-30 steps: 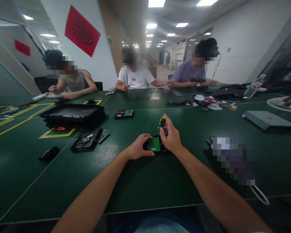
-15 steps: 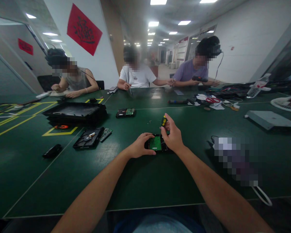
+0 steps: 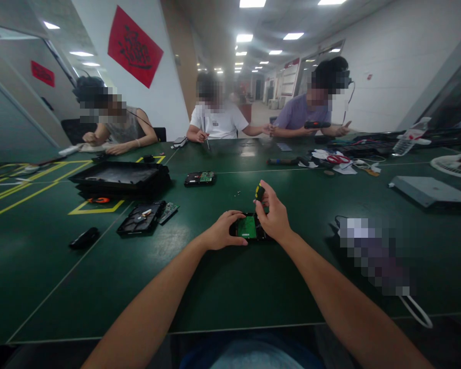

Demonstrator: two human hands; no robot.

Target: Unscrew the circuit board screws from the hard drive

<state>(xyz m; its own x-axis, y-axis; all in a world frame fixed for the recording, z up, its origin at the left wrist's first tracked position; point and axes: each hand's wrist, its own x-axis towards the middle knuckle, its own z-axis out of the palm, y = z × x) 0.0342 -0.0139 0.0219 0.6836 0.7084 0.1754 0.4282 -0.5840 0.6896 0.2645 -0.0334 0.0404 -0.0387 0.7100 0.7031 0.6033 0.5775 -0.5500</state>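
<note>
In front of me on the green table lies a hard drive (image 3: 247, 227) with its green circuit board facing up. My left hand (image 3: 227, 229) grips its left end, thumb along the near edge and fingers on the far edge. My right hand (image 3: 273, 214) is closed round the black and yellow handle of a screwdriver (image 3: 259, 191), held upright over the right part of the drive. The screwdriver's tip is hidden by my hand. Several tiny screws (image 3: 237, 193) lie just beyond the drive.
Left are an opened drive (image 3: 140, 218), a loose circuit board (image 3: 168, 212) and black trays (image 3: 119, 177). Another hard drive (image 3: 200, 178) lies farther back. At right are a grey metal box (image 3: 430, 190) and a blurred-out item with a white strap (image 3: 418, 310). Several people sit opposite.
The screwdriver handle has turned slightly in my right hand, its yellow marks shifting. My left hand keeps its hold on the drive. Across the table, the right-hand person's hand has lifted a little.
</note>
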